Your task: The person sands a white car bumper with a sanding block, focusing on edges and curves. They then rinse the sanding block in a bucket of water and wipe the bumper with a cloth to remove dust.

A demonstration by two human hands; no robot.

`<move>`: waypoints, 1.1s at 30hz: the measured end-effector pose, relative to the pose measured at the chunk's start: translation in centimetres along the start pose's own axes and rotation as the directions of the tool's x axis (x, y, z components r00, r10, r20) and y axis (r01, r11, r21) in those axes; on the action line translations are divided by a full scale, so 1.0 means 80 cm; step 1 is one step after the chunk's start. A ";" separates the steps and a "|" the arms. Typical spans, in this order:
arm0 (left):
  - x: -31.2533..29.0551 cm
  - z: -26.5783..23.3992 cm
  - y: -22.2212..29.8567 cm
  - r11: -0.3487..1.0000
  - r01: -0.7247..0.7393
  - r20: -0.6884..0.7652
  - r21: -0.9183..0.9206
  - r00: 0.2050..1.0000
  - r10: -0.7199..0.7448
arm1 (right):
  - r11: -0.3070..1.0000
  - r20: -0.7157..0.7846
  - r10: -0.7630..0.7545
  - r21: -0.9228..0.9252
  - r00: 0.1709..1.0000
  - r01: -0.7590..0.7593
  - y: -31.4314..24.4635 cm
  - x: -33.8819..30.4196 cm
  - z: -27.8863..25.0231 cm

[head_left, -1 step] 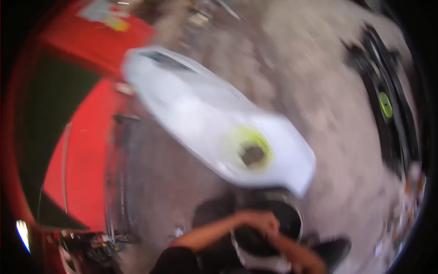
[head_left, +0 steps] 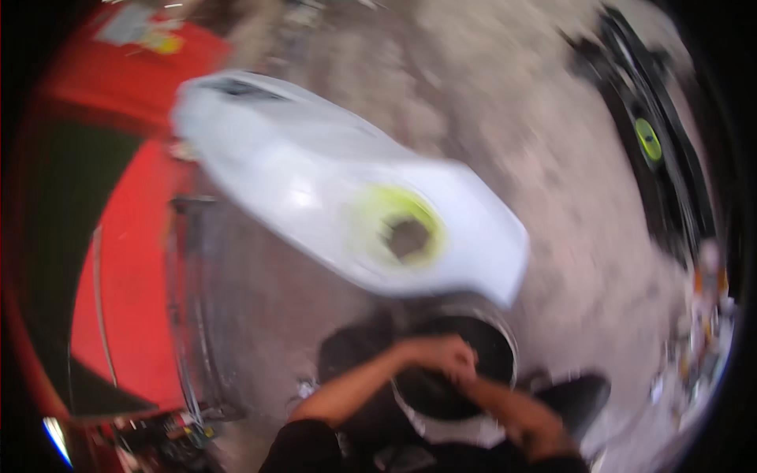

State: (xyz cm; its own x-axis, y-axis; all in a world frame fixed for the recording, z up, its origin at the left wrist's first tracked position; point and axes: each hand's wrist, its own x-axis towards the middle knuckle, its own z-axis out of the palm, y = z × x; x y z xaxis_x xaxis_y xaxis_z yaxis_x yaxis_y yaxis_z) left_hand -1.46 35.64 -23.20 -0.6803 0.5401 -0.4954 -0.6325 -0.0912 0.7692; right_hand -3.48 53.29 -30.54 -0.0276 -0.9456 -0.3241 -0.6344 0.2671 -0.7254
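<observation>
My left hand [head_left: 445,354] and my right hand [head_left: 469,374] meet over a round bucket [head_left: 453,432] with a dark inside and a pale rim. The fingers of both look closed and pressed together. Blur and overlap hide what they hold, if anything. Just beyond the bucket is a long white panel [head_left: 315,169], glossy and smooth. A round hole near its closer end has a yellow-green ring [head_left: 432,217] around it. Neither hand touches the panel.
Red car bodywork [head_left: 130,292] with a dark window stands on the left. A black frame-like part [head_left: 658,150] with a yellow-green oval lies at the far right. Bottles and small containers [head_left: 702,347] crowd the right edge. Mixed clutter [head_left: 169,441] sits at lower left.
The whole picture has shifted, so the panel and black part appear further up and left. My hands stay together over the bucket, which shows more of its rim.
</observation>
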 end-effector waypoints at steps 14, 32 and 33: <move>0.050 0.032 0.012 0.903 -0.421 -0.977 0.081 0.147 0.157 | 0.841 -0.240 0.082 0.537 0.967 0.062 0.124 -0.153 -0.222; 0.173 -0.020 0.029 0.698 -0.695 -0.977 -0.173 0.210 -0.033 | 0.757 -0.769 0.496 0.610 0.403 0.233 0.240 0.008 -0.125; 0.168 -0.023 0.027 0.691 -0.700 -0.972 -0.178 0.233 -0.014 | 0.787 -0.800 0.455 0.567 0.392 0.243 0.251 0.019 -0.135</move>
State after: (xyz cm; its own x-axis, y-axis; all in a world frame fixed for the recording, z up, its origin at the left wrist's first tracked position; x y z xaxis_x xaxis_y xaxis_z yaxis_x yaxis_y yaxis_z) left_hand -12.70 41.15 -28.93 -0.5093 -0.6865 -0.5189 -0.0268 -0.5900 0.8069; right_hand -24.62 55.21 -39.07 -0.9172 -0.3974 0.0287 -0.0682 0.0855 -0.9940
